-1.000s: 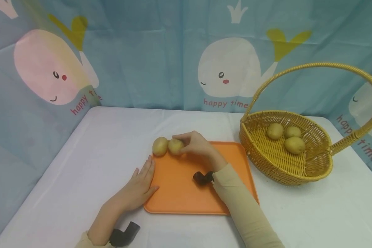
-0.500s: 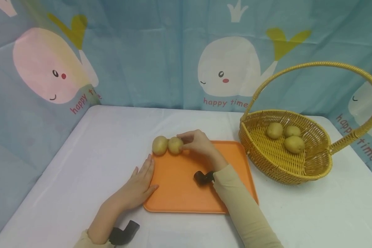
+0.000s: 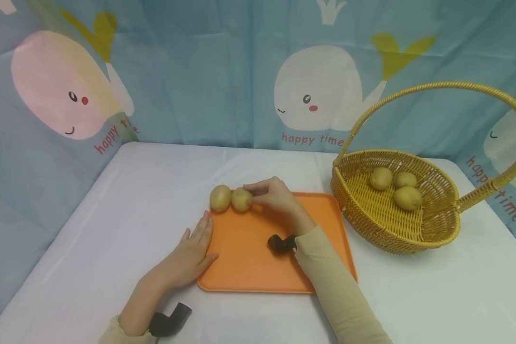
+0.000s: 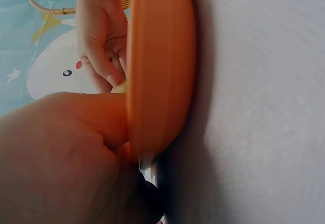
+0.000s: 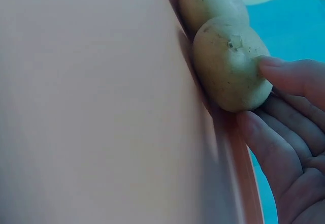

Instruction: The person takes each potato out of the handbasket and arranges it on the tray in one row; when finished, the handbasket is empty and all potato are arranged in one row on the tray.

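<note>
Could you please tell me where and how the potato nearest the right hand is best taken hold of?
I'd grip the potato across its rounded sides, thumb near and fingers far, coming from the right, where the right hand is. A second potato sits close on its left, crowding that side, and the rounded shape should suit curved fingers.

Beyond a beige fabric sleeve [image 3: 121,333], the bare left forearm [image 3: 141,304] slants up to the left hand [image 3: 189,256], fingers extended, thumb spread. The right hand [image 3: 276,197] points leftward, thumb and fingers curved, tips apart.
</note>
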A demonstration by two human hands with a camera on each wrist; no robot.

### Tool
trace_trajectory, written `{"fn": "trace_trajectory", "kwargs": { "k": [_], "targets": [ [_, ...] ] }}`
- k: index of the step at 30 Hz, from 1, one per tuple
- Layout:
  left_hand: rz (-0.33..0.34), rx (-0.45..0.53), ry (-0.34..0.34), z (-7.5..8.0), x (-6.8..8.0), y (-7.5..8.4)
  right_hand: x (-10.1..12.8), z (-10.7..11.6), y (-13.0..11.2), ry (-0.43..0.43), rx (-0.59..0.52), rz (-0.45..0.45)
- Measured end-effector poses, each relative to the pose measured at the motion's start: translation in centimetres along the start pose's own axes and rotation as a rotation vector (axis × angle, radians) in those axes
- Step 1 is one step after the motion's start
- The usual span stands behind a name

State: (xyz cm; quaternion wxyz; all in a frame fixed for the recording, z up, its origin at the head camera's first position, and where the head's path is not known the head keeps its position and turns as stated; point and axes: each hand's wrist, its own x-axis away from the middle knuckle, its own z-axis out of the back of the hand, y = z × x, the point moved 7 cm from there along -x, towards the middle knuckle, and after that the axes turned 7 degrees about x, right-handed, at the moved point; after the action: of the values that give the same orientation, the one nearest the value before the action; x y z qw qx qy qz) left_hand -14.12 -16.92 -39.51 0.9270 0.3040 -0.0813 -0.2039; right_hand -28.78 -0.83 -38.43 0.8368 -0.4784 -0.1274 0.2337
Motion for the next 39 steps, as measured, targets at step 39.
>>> {"fn": "trace_trajectory", "kwargs": {
  "k": [39],
  "targets": [
    [0.0, -0.004, 0.007, -0.1, 0.0, -0.2, 1.6, 2.6, -3.0, 0.03, -0.233, 0.071]
  ]
}}
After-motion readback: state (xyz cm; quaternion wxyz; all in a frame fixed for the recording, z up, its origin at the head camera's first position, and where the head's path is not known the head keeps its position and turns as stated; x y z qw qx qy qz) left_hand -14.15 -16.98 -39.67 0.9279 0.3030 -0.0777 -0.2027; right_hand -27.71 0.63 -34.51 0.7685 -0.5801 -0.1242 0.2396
